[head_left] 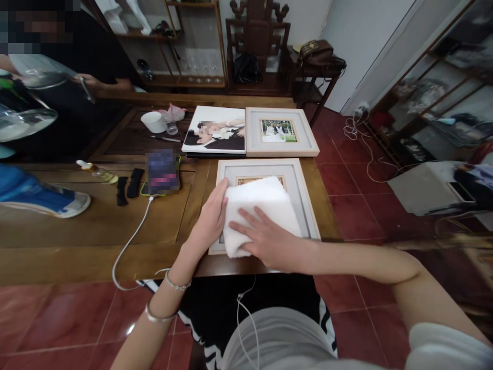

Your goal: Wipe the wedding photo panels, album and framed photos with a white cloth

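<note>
Seemingly midway, the right hand [264, 240] is pressing a white cloth [267, 194] with loosely spread fingers over the near frame [296, 187] on the table [88, 236], the left hand [210, 220] is resting along that frame's left side, grip unclear, and the cloth is hiding how much remains

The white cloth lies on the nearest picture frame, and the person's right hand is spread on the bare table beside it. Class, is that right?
Not quite: the head view shows the right hand spread on the white cloth. The cloth does lie on the nearest picture frame.
</note>
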A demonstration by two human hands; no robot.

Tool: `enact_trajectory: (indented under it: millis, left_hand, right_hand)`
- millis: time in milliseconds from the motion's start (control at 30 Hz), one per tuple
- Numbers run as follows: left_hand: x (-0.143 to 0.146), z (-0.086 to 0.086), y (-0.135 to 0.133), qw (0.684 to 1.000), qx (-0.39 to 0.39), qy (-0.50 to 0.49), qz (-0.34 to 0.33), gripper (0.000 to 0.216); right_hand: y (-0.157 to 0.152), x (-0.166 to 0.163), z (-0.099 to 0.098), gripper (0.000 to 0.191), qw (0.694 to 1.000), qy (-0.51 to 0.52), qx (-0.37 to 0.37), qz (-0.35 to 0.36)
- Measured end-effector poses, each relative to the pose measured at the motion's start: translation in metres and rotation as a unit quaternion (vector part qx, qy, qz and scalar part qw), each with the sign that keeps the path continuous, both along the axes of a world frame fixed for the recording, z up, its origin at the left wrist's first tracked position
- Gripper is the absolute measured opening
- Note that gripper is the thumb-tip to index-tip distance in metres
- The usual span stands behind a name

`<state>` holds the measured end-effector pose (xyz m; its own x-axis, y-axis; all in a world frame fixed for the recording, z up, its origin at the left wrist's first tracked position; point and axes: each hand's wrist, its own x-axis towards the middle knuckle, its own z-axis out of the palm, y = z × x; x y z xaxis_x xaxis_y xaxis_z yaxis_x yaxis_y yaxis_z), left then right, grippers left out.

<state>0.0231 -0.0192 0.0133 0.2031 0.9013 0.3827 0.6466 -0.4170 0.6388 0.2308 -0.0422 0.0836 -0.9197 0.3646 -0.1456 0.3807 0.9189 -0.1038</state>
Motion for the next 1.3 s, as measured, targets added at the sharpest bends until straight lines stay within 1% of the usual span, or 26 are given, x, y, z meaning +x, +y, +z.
enact_trajectory:
  millis: [67,200,300,367,433,500,533,600,633,667,700,733,767,800,833,900,933,967,1033,1100,1200,1300]
  left_hand:
    - [-0.001,-0.001,0.001,1.0,0.001,0.022,-0.013,0.049]
    - [-0.003,-0.003,0.002,0.998,0.009,0.041,-0.041,0.045]
    - [-0.002,-0.003,0.003,0.997,0.003,0.056,-0.055,0.045]
    - [-0.001,-0.003,0.003,0.995,-0.007,0.075,-0.061,0.045]
    - [0.0,-0.004,0.004,0.994,-0.017,0.088,-0.062,0.046]
    - [0.0,-0.005,0.005,0.994,-0.021,0.092,-0.063,0.046]
    - [0.0,-0.006,0.005,0.994,-0.022,0.091,-0.063,0.046]
    - [-0.001,-0.008,0.006,0.994,-0.021,0.085,-0.062,0.046]
    - [-0.001,-0.008,0.006,0.994,-0.021,0.082,-0.062,0.046]
    - [-0.001,-0.009,0.007,0.995,-0.021,0.079,-0.061,0.046]
    - [-0.001,-0.009,0.007,0.995,-0.022,0.076,-0.061,0.046]
    - [-0.001,-0.01,0.007,0.995,-0.022,0.074,-0.061,0.046]
    - [-0.001,-0.009,0.007,0.995,-0.021,0.072,-0.062,0.046]
    - [-0.001,-0.009,0.007,0.995,-0.018,0.071,-0.064,0.046]
    - [-0.001,-0.008,0.008,0.995,-0.015,0.071,-0.066,0.045]
    - [0.0,-0.005,0.008,0.995,-0.006,0.071,-0.071,0.043]
    - [0.0,-0.003,0.008,0.995,-0.003,0.071,-0.073,0.042]
    - [0.001,-0.002,0.009,0.995,-0.003,0.071,-0.075,0.04]
    - [0.001,0.0,0.009,0.995,-0.006,0.071,-0.076,0.04]
    - [0.001,-0.001,0.01,0.995,-0.005,0.069,-0.072,0.041]
    - [0.0,-0.004,0.01,0.995,-0.007,0.07,-0.071,0.043]
    - [-0.001,-0.006,0.01,0.994,-0.012,0.075,-0.073,0.044]
  right_hand:
    - [-0.012,0.015,0.004,0.039,1.0,-0.008,-0.015,-0.02]
    - [-0.028,0.055,0.012,0.042,0.993,-0.023,-0.019,-0.114]
    - [-0.035,0.087,0.02,0.044,0.984,-0.026,-0.009,-0.179]
    - [-0.035,0.106,0.025,0.045,0.98,-0.016,-0.013,-0.2]
    - [-0.027,0.12,0.027,0.045,0.978,0.008,-0.022,-0.206]
    - [-0.01,0.128,0.024,0.042,0.968,0.042,-0.015,-0.245]
    - [0.002,0.129,0.021,0.039,0.957,0.063,0.0,-0.285]
    - [0.03,0.123,0.014,0.032,0.921,0.106,0.047,-0.372]
    - [0.044,0.117,0.012,0.031,0.904,0.126,0.075,-0.401]
    - [0.058,0.108,0.011,0.032,0.894,0.143,0.106,-0.411]
    - [0.071,0.096,0.011,0.037,0.894,0.152,0.137,-0.398]
    - [0.083,0.083,0.013,0.044,0.901,0.155,0.166,-0.369]
    - [0.092,0.068,0.015,0.05,0.914,0.154,0.189,-0.324]
    - [0.1,0.052,0.017,0.051,0.929,0.151,0.205,-0.269]
    - [0.105,0.036,0.019,0.048,0.948,0.139,0.206,-0.2]
    - [0.11,0.008,0.021,0.043,0.976,0.1,0.174,-0.085]
    - [0.111,-0.003,0.02,0.043,0.983,0.081,0.155,-0.052]
    - [0.111,-0.011,0.018,0.045,0.987,0.066,0.14,-0.037]
    - [0.108,-0.017,0.013,0.052,0.989,0.053,0.127,-0.045]
    - [0.106,-0.011,0.009,0.055,0.989,0.046,0.126,-0.066]
    - [0.103,0.011,0.008,0.053,0.986,0.025,0.125,-0.106]
    - [0.1,0.041,0.016,0.057,0.979,-0.017,0.117,-0.165]
